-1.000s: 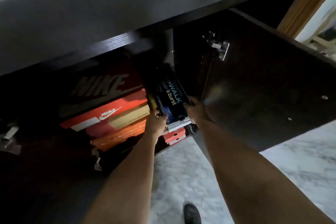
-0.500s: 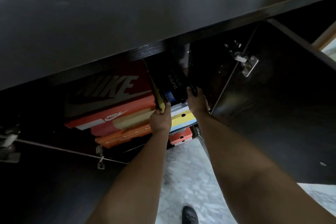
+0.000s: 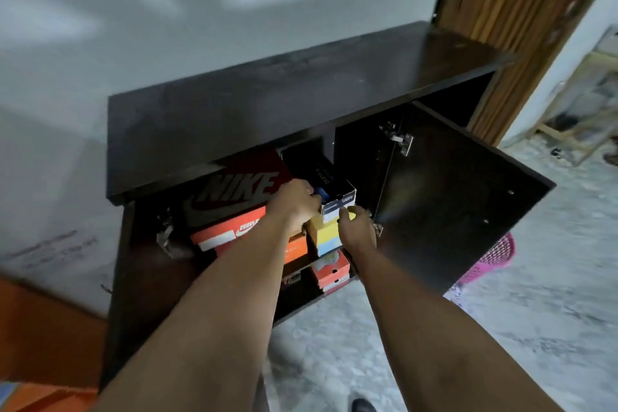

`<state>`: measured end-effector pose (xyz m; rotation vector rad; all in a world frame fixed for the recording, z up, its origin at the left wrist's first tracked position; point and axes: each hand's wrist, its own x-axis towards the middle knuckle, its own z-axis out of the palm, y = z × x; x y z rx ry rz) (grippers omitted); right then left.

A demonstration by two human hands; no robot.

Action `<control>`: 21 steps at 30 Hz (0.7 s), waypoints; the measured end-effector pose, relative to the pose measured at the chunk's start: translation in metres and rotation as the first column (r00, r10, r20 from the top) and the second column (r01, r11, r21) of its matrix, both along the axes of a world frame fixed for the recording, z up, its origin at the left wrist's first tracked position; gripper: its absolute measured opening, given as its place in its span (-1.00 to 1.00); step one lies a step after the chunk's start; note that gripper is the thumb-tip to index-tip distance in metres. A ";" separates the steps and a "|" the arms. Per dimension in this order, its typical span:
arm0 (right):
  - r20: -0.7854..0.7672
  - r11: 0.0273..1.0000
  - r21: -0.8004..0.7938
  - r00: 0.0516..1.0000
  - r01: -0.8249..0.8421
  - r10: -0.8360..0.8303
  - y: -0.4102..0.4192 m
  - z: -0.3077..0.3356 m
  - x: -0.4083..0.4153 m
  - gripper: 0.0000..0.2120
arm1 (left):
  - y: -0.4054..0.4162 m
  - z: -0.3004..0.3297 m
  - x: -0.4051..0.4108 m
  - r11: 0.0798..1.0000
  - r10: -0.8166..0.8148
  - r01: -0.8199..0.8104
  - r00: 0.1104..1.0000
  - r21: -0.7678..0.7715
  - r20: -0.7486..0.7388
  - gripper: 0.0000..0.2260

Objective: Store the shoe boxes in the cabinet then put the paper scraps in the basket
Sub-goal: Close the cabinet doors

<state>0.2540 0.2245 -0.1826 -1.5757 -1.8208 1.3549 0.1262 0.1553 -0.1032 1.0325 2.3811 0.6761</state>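
A dark cabinet (image 3: 267, 104) stands against the wall with both doors open. On its upper shelf lies a dark blue shoe box (image 3: 321, 177) on top of a yellow and light blue box (image 3: 326, 236). My left hand (image 3: 296, 202) rests on the dark box's left front corner. My right hand (image 3: 356, 227) is at its front end, fingers spread and barely touching. Left of them a large red Nike box (image 3: 240, 187) sits on orange Nike boxes (image 3: 227, 234). A pink basket (image 3: 491, 257) shows behind the right door.
The open right door (image 3: 451, 197) juts out over the marble floor (image 3: 501, 328). Another red box (image 3: 331, 273) sits on the lower shelf. A wooden door frame (image 3: 508, 10) stands right of the cabinet. Orange cardboard (image 3: 43, 328) lies at lower left. My shoe tip (image 3: 363, 406) is below.
The dark blue box has gone deeper onto the shelf and lies flat. My view has pulled back and risen above the cabinet. My right hand has loosened from the box.
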 end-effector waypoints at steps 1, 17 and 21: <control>-0.003 1.000 0.022 1.000 -0.001 0.001 -0.011 0.011 0.001 -0.57 | -0.008 0.018 -0.003 0.999 -0.049 0.050 0.995 0.017 -0.085 -0.76; -0.096 0.619 -0.299 0.668 -0.726 0.738 -0.255 0.189 -0.050 -0.50 | -0.126 0.106 -0.149 0.931 -0.348 0.242 0.814 -0.273 -0.466 -0.34; 0.186 0.577 -0.372 0.551 -0.727 0.813 -0.305 0.180 -0.059 -0.40 | -0.137 0.091 -0.152 0.927 -0.365 0.268 0.806 -0.263 -0.465 -0.38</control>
